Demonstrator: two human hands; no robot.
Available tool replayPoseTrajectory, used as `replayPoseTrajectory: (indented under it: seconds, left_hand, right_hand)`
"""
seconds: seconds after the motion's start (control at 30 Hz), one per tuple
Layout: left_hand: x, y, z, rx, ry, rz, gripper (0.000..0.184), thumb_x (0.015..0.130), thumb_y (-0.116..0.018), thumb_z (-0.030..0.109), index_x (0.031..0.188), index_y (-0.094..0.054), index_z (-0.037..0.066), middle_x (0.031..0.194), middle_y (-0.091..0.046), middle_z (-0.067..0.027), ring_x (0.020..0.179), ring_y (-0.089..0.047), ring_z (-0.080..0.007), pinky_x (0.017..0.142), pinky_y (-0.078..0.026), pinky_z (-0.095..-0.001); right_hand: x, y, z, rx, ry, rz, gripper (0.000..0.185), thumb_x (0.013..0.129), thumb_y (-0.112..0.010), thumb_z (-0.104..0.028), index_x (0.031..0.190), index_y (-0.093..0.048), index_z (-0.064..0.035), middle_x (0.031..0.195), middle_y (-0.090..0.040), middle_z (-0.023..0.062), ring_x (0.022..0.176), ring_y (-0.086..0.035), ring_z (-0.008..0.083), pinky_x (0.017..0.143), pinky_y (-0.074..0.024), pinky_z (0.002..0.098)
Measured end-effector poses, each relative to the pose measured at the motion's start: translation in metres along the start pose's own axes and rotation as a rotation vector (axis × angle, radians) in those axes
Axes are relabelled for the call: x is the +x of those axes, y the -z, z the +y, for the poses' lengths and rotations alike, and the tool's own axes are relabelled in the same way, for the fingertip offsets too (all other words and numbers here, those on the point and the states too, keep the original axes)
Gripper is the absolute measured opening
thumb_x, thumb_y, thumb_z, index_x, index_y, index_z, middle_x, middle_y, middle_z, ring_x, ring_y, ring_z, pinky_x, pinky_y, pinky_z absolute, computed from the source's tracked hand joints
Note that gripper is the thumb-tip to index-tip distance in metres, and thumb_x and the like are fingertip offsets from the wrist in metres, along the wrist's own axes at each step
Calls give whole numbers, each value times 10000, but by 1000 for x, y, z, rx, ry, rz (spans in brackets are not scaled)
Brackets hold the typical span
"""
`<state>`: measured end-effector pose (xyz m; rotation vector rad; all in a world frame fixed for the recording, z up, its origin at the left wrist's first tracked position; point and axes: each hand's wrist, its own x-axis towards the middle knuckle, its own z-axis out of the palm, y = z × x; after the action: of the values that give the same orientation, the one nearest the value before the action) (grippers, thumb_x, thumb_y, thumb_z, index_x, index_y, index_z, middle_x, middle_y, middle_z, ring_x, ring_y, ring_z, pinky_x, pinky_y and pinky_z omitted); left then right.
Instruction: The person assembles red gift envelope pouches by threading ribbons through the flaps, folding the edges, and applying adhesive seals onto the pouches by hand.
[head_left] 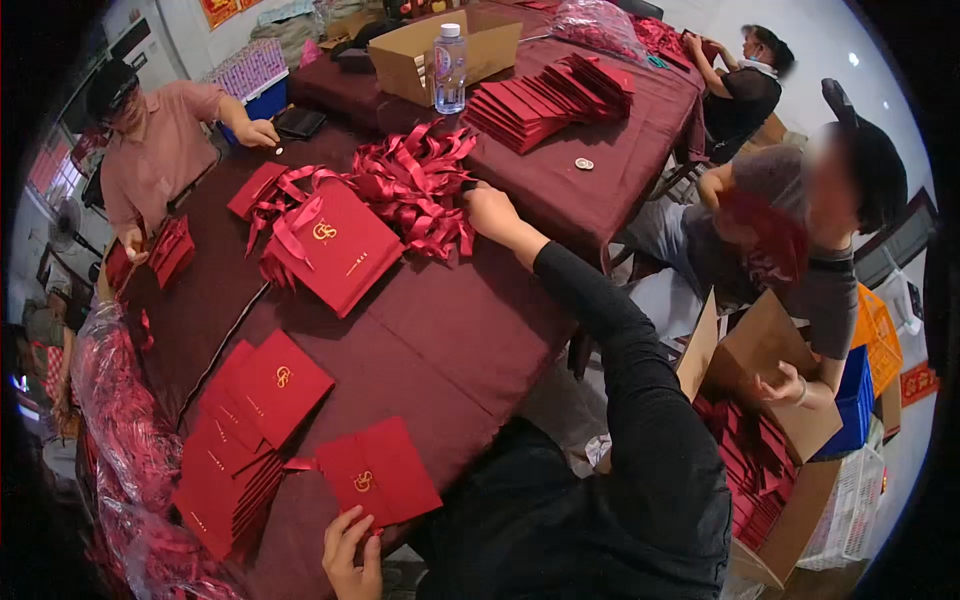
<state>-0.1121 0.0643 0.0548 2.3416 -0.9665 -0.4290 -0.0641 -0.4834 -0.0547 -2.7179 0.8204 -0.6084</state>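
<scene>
At the bottom centre, my left hand (352, 552) holds the lower edge of a red envelope-like bag (392, 470) with a gold emblem, between thumb and fingers. My right hand (495, 215) reaches out to the right edge of a heap of red ribbons (415, 180); its fingertips are partly hidden, and what they hold cannot be made out. Left of the ribbons lies a stack of red bags (345, 250) with ribbon handles. A fanned pile of red bags (235, 455) lies left of the bag at my left hand.
A water bottle (450, 70) stands by an open cardboard box (400, 50), near another red stack (550, 98). Co-workers sit at the left, right and far right. An open carton (825, 500) of red pieces is at the lower right. Plastic-wrapped bundles (125, 400) line the left edge.
</scene>
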Motion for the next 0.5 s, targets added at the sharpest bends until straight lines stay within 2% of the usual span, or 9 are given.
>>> replayPoseTrajectory:
  seconds: [0.07, 0.17, 0.2, 0.27, 0.3, 0.4, 0.5]
  left_hand:
    - [-1, 1, -1, 11, 2, 3, 306, 855, -659, 108, 1151, -628, 37, 1293, -519, -153, 1213, -470, -346, 995, -393, -460]
    - [-4, -1, -1, 24, 9, 4, 310, 856, -659, 112, 1156, -625, 39, 1298, -515, -154, 1216, -466, -348, 999, -388, -463]
    - [-5, -1, -2, 27, 13, 4, 312, 857, -659, 114, 1157, -625, 40, 1299, -513, -154, 1217, -464, -348, 1000, -386, -464]
    - [-6, -1, -2, 35, 18, 5, 314, 857, -659, 117, 1160, -623, 41, 1302, -511, -154, 1219, -462, -349, 1002, -383, -465]
    - [-8, -2, -2, 36, 19, 9, 315, 858, -658, 118, 1162, -622, 41, 1304, -509, -154, 1220, -460, -349, 1004, -381, -466]
    - [-9, -2, -2, 50, 27, 11, 319, 859, -658, 123, 1166, -620, 43, 1308, -505, -155, 1224, -457, -351, 1007, -377, -469]
    - [-10, -3, -3, 76, 32, 16, 323, 861, -658, 127, 1171, -617, 45, 1312, -501, -155, 1227, -453, -352, 1011, -372, -472]
  right_hand:
    - [3, -2, 2, -42, 2, -4, 180, 795, -579, -66, 944, -661, -9, 954, -614, 223, 883, -620, 413, 767, -512, 488]
    - [-2, 0, 4, 66, 57, 133, 102, 750, -577, -26, 823, -607, 39, 949, -614, 250, 865, -619, 434, 753, -508, 490]
    - [-2, 4, 6, 133, 73, 179, 119, 733, -575, -4, 843, -605, 30, 923, -626, 240, 870, -613, 429, 751, -499, 487]
    - [-3, 15, 10, 195, 64, 15, 181, 713, -557, 30, 885, -611, 19, 874, -638, 219, 863, -622, 405, 730, -498, 467]
    - [-3, 11, 19, 353, 80, 12, 257, 703, -545, 50, 945, -623, 11, 861, -648, 209, 851, -633, 386, 720, -501, 432]
    - [-9, 13, 25, 426, 117, 48, 307, 693, -555, 62, 990, -625, 19, 877, -654, 211, 840, -641, 371, 721, -506, 401]
    - [-11, 14, 26, 359, 161, 64, 325, 694, -557, 66, 1010, -623, 23, 899, -659, 212, 840, -645, 363, 730, -507, 397]
